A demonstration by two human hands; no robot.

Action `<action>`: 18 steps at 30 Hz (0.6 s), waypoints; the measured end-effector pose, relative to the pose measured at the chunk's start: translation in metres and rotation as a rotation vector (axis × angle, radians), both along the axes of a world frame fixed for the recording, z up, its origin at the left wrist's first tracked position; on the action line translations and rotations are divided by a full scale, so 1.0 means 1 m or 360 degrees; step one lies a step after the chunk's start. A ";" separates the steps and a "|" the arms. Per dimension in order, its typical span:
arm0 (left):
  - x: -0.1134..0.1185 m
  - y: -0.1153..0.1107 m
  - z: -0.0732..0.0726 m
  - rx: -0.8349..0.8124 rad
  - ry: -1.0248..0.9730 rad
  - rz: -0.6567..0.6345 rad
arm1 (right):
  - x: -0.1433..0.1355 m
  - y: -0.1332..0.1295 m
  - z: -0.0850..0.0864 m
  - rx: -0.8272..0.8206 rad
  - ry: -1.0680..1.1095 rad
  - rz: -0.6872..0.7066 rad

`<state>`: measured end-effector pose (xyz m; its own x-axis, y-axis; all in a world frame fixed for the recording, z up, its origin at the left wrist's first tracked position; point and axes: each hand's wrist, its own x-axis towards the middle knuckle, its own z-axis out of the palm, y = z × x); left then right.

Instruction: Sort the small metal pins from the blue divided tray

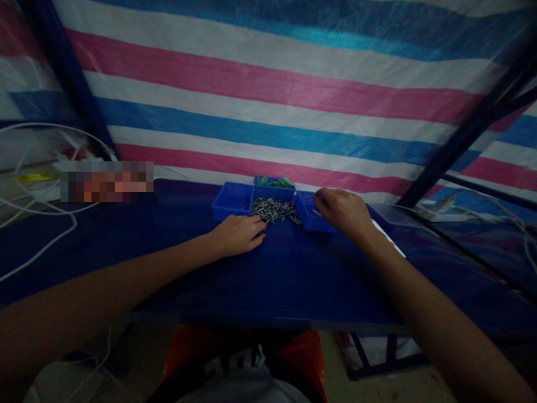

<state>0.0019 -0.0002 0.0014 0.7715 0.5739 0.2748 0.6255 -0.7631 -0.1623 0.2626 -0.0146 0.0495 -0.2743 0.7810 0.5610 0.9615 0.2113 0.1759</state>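
I had the right hand [342, 211] pinching a small metal pin [309, 197] over the right-hand blue tray [315, 225]; a slack pinch, I judged, could have dropped it. The left hand [237, 234] lay beside the loose pile [274, 211], fingers half-curled, contents unclear to me; a careless sweep might have scattered pieces across the table [293, 280].

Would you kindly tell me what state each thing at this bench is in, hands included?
Metal pieces: loose, heaped among the bins
Left bin: upright, open-topped
Back bin: upright, holding green items
Right bin: open-topped, some metal pieces inside
Left hand: lowered, fingers beside the heap
Right hand: pinching a small piece
White cables: loosely looped
Striped sheet: hanging
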 end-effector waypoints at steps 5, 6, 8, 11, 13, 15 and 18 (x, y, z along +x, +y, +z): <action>0.000 0.000 0.000 0.0001 0.0079 0.0135 | 0.003 0.008 -0.006 -0.0065 -0.0009 0.0023; 0.000 0.000 0.000 0.0001 0.0090 0.0139 | -0.002 0.007 -0.008 -0.0109 0.0031 0.0163; 0.000 0.000 0.000 -0.0003 0.0101 0.0129 | -0.016 0.002 -0.015 -0.0277 0.0068 0.0488; 0.000 0.001 -0.001 -0.0025 0.0094 0.0083 | -0.034 -0.006 -0.024 -0.0525 0.0073 0.0795; 0.000 0.001 -0.002 -0.0043 0.0086 0.0048 | -0.041 -0.009 -0.030 -0.0680 0.0054 0.0887; -0.001 0.002 -0.003 -0.0043 0.0077 0.0033 | -0.041 -0.009 -0.035 -0.0782 0.0044 0.0895; -0.001 0.002 -0.004 -0.0020 0.0067 0.0031 | -0.038 -0.003 -0.041 -0.0813 0.0063 0.0850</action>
<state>0.0008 0.0020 -0.0024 0.7709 0.5920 0.2352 0.6330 -0.7531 -0.1792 0.2243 -0.0178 0.0084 -0.6771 0.7134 0.1805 0.7084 0.6983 -0.1026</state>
